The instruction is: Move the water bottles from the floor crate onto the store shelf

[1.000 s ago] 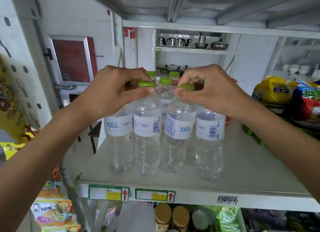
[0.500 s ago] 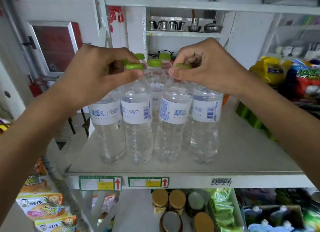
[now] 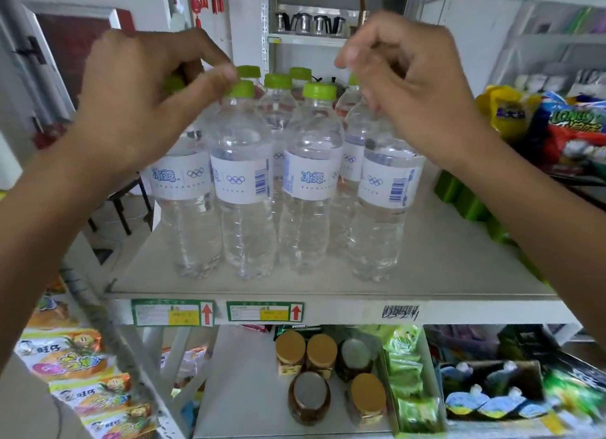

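Note:
Several clear water bottles with green caps and white labels stand in rows on the grey store shelf (image 3: 426, 261). The front row holds the leftmost bottle (image 3: 187, 209), a second bottle (image 3: 244, 189), a third bottle (image 3: 311, 183) and the rightmost bottle (image 3: 383, 202). My left hand (image 3: 137, 94) curls over the leftmost bottle's cap, thumb tip just above the second cap. My right hand (image 3: 410, 84) hovers over the rightmost bottle with fingers curled and hides its cap. The third bottle's cap is free. The floor crate is out of view.
Snack bags (image 3: 570, 127) lie at the shelf's right end, beside a green object (image 3: 465, 202). Jars (image 3: 308, 353) and packets fill the shelf below. Snack packs (image 3: 75, 366) hang lower left. Kettles (image 3: 308, 22) stand on a far shelf.
Both hands have risen and drawn apart from the two middle caps they pinched. The camera has tilted down, showing more of the lower shelf. The bottles stay standing.

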Demonstrator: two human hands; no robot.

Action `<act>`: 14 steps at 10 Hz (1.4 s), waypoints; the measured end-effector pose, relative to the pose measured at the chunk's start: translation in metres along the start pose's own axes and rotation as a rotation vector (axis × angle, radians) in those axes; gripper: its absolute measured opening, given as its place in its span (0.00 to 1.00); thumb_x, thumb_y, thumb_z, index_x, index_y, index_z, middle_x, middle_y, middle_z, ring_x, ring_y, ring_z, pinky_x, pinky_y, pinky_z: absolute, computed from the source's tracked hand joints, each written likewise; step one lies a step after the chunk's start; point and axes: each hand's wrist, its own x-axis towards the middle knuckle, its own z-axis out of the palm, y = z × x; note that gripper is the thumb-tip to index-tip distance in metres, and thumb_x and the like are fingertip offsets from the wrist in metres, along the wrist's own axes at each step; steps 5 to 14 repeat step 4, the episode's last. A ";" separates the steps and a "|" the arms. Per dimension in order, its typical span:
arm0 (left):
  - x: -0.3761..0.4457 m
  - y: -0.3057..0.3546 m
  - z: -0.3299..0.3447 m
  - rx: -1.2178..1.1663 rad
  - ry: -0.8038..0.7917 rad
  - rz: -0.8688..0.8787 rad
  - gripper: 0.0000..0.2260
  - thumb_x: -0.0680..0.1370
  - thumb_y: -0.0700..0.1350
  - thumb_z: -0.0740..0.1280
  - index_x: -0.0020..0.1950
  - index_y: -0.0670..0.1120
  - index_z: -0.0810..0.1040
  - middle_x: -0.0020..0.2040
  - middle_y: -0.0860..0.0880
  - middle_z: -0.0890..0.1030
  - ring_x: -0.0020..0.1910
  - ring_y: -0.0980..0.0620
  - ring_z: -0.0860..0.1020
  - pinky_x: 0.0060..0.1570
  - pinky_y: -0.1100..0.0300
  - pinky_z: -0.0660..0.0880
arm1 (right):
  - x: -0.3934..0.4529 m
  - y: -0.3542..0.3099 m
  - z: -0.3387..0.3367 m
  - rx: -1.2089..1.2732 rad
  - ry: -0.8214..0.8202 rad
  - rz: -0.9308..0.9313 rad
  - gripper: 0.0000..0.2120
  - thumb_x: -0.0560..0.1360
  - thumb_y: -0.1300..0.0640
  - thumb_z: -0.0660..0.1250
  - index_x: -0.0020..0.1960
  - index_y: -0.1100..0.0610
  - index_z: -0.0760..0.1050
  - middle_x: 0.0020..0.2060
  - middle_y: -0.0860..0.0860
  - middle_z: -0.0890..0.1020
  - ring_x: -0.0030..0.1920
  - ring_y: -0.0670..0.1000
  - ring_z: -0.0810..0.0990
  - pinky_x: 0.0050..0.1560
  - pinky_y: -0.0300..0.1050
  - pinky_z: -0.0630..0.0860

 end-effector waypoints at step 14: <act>-0.066 0.015 0.003 0.212 0.046 -0.007 0.25 0.86 0.55 0.57 0.81 0.46 0.65 0.78 0.42 0.69 0.76 0.39 0.69 0.73 0.43 0.70 | -0.076 -0.004 0.002 -0.099 0.079 0.275 0.33 0.84 0.53 0.68 0.83 0.55 0.56 0.73 0.51 0.73 0.71 0.45 0.76 0.73 0.44 0.75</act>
